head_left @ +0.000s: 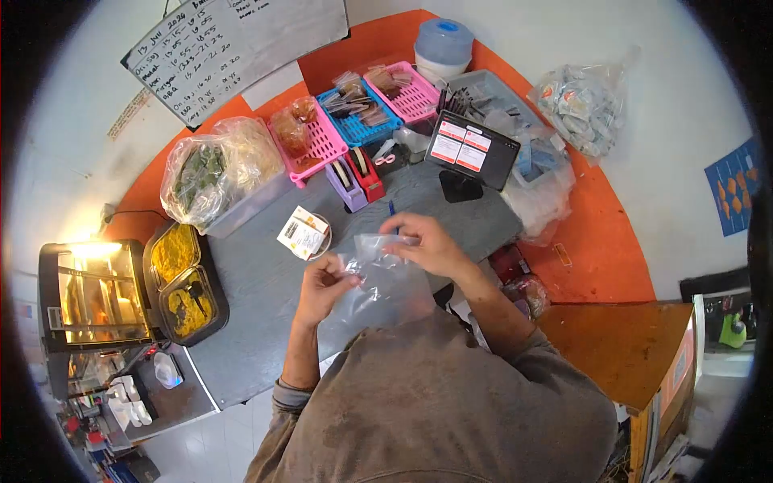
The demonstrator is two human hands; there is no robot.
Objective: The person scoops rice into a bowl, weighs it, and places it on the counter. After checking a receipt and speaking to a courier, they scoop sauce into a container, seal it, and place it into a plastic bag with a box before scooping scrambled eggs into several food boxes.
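Note:
A clear plastic bag (385,291) hangs between my two hands, in front of my chest and over the near edge of the grey table. My left hand (326,286) pinches its left side with thumb and fingers. Its upper right corner is gripped by my right hand (427,245), whose fingers are bent over the plastic. Just beyond the bag lies a small stack of printed cards or labels (304,233) on the table. A blue pen (392,211) pokes up behind my right hand, partly hidden by it.
Pink basket (318,143), blue basket (359,109) and tape dispensers (356,179) line the back. A tablet (471,151) stands at right. Leaves in a plastic bag (201,179) sit at left, near a black tray of yellow food (181,274) and a lit display case (95,294).

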